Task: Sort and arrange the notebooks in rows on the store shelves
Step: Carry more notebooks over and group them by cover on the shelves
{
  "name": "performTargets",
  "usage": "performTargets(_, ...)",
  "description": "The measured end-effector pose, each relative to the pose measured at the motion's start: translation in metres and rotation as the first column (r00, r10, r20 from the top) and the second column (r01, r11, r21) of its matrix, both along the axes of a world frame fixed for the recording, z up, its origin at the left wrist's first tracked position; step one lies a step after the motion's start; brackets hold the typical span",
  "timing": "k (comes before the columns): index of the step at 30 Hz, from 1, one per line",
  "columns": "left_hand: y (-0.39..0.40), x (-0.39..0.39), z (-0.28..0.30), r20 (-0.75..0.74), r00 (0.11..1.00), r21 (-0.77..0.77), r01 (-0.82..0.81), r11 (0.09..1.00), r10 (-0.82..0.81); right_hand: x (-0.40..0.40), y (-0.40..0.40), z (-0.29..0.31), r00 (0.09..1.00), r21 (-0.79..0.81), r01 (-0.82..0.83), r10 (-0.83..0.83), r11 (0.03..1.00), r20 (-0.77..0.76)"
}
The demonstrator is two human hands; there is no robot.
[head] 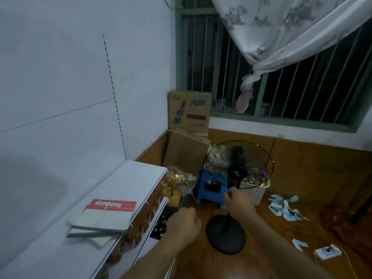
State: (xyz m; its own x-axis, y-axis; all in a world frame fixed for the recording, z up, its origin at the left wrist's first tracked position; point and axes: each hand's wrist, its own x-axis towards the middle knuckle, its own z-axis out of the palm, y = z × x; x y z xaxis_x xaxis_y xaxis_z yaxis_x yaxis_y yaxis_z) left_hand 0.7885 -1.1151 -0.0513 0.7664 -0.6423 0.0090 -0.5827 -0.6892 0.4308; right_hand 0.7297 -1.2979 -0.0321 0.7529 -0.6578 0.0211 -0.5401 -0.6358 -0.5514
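A small stack of notebooks lies flat on the white top shelf [132, 176] at the left. The top notebook [108, 213] has a white cover with a red band and white lettering. Under it a second notebook [90, 232] sticks out askew, and a third notebook [101, 241] shows one pale corner. My left hand [184, 223] hangs in the air right of the shelf edge, fingers curled, holding nothing. My right hand [239, 202] is also curled and bare. It overlaps the pole of a floor fan in view.
Red-orange packages [150, 213] fill the lower shelf. On the wooden floor stand a black fan [237, 168], a blue stool [210, 188], a white basket [254, 191] and cardboard boxes [189, 111] in the corner. Blue paper scraps [283, 207] and a small white device [327, 252] lie at the right.
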Motion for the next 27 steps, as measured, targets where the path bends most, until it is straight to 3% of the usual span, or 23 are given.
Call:
performTargets(6, -0.029, 0.071, -0.008, -0.067, 0.969, 0.039, -0.238, 0.971, 0.240, 0.105, -0.046, -0.014, 0.975, 0.043, -0.211, 0.213, 0.977, -0.065)
performTargets(10, -0.018, 0.107, -0.006, -0.079, 0.892, 0.057, -0.441, 0.896, 0.444, 0.178, -0.035, -0.020, 0.899, 0.085, -0.427, 0.433, 0.900, -0.069)
performTargets(14, 0.023, 0.121, -0.020, -0.111, 0.744, 0.091, -0.653, 0.752, 0.659, 0.230, 0.019, -0.041, 0.778, 0.104, -0.608, 0.617, 0.787, -0.116)
performTargets(17, 0.062, 0.125, -0.035, -0.182, 0.569, 0.082, -0.804, 0.589, 0.802, 0.253, 0.071, -0.055, 0.625, 0.118, -0.756, 0.763, 0.644, -0.165)
performTargets(19, 0.088, 0.126, -0.042, -0.221, 0.454, 0.056, -0.877, 0.476, 0.863, 0.267, 0.103, -0.063, 0.576, 0.158, -0.791, 0.806, 0.592, -0.137)
performTargets(24, 0.133, 0.130, -0.066, -0.392, 0.271, 0.008, -0.955, 0.298, 0.879, 0.289, 0.160, -0.082, 0.420, 0.164, -0.875, 0.882, 0.456, -0.215)
performTargets(27, 0.138, 0.137, -0.079, -0.472, 0.204, -0.029, -0.976, 0.216, 0.857, 0.301, 0.180, -0.099, 0.431, 0.177, -0.863, 0.873, 0.473, -0.230)
